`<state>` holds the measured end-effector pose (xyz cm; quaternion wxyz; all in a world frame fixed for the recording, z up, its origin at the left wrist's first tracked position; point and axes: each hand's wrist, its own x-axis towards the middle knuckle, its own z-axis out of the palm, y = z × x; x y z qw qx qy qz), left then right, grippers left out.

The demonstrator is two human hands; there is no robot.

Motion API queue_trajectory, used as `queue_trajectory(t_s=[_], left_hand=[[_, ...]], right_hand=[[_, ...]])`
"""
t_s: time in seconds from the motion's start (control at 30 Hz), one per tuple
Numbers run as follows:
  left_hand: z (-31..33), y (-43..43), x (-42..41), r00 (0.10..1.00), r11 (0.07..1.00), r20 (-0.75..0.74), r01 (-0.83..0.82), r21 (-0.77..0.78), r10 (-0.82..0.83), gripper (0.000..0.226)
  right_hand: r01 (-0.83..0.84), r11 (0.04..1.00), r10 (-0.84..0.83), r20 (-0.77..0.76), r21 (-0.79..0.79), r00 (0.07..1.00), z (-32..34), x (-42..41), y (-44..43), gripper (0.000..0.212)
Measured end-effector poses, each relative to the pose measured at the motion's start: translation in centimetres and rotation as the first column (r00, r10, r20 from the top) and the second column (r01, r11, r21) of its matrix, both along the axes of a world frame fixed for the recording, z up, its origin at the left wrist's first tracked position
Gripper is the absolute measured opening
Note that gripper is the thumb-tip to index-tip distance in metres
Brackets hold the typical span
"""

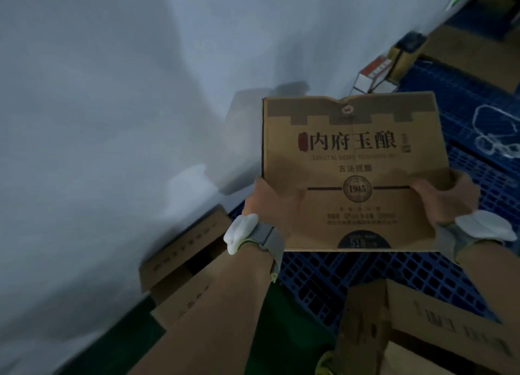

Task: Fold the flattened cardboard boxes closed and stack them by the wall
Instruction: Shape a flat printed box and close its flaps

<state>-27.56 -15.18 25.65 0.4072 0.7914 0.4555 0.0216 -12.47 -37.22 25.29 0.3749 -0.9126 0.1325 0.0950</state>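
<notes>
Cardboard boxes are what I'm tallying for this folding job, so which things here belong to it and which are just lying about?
Part of the job:
- printed cardboard box, held by left hand and right hand
- boxes by the wall
- white wall
- open box at lower right

Lying about:
- small cartons
- clear plastic scrap
- blue pallet, underneath

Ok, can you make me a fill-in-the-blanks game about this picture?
1. The cardboard box is held by ____ hands.
2. The big number printed in the circle on it is ____.
3. The plastic pallet under it is ____ in colour.
4. More boxes lie by the white ____.

Missing words: two; 1945; blue; wall
</notes>
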Motion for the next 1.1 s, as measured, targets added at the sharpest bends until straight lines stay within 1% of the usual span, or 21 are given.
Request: queue_trajectory(t_s=[0.07,0.17,0.2,0.23,0.33,0.4,0.5,0.6,0.67,0.73,0.8,0.87,1.0,1.03,1.1], left_hand=[[3.9,2.1,-4.9,0.999,0.999,0.008,-0.041,-0.008,0.042,0.066],[6.7,5.4,-11.5,0.992,0.992,0.008,-0.125,-0.023,0.125,0.070],[7.2,6.5,-13.4,0.988,0.988,0.006,-0.153,-0.033,0.153,0.068],[7.3,6.9,-14.3,0.987,0.987,0.003,-0.158,-0.033,0.158,0.066],[8.0,8.4,-18.1,0.988,0.988,0.009,-0.154,-0.010,0.154,0.065],[7.5,8.4,-19.1,0.988,0.988,-0.008,-0.152,-0.016,0.152,0.069],[6.5,8.1,-19.3,0.976,0.978,-0.053,-0.210,-0.008,0.209,0.069],[4.4,8.3,-19.3,0.952,0.956,-0.096,-0.294,-0.008,0.292,0.072],[2.7,8.5,-19.6,0.931,0.936,-0.115,-0.350,-0.028,0.345,0.074],[1.0,8.4,-19.9,0.908,0.909,-0.115,-0.412,-0.058,0.404,0.075],[-0.4,8.0,-19.8,0.876,0.875,-0.104,-0.479,-0.072,0.471,0.072],[-1.5,7.2,-19.4,0.845,0.842,-0.101,-0.533,-0.081,0.525,0.069],[-3.8,6.0,-18.8,0.826,0.821,-0.147,-0.560,-0.108,0.544,0.061],[-4.6,5.9,-18.9,0.820,0.815,-0.181,-0.566,-0.119,0.543,0.061],[-6.3,5.8,-18.7,0.813,0.806,-0.233,-0.573,-0.151,0.534,0.068]], right_hand=[[-0.058,0.998,0.058,0.022,0.025,0.998,3.7,-3.8,2.9,0.093],[-0.154,0.984,0.149,0.069,0.089,0.987,6.6,-8.7,7.6,0.095],[-0.194,0.976,0.187,0.079,0.095,0.979,6.9,-10.0,9.3,0.098],[-0.188,0.978,0.182,0.071,0.086,0.981,6.9,-10.7,9.8,0.102],[-0.209,0.977,0.208,0.030,0.040,0.978,6.1,-13.4,12.1,0.102],[-0.206,0.978,0.206,-0.004,0.031,0.979,4.9,-14.6,12.1,0.099],[-0.210,0.977,0.211,-0.017,0.045,0.977,3.2,-15.6,11.4,0.097],[-0.260,0.961,0.263,-0.017,0.097,0.965,1.3,-14.9,11.9,0.085],[-0.290,0.950,0.293,-0.008,0.119,0.956,0.0,-14.3,12.7,0.091],[-0.321,0.941,0.324,-0.015,0.106,0.946,-1.9,-13.9,13.3,0.095],[-0.315,0.945,0.317,-0.009,0.085,0.948,-3.7,-13.6,13.5,0.088],[-0.301,0.950,0.303,-0.021,0.082,0.953,-5.8,-13.4,13.0,0.087],[-0.274,0.958,0.283,-0.148,0.079,0.948,-9.8,-13.5,11.4,0.095],[-0.272,0.959,0.283,-0.202,0.077,0.938,-10.9,-13.7,11.1,0.095],[-0.326,0.945,0.322,-0.295,0.039,0.899,-12.5,-14.4,11.0,0.095]])
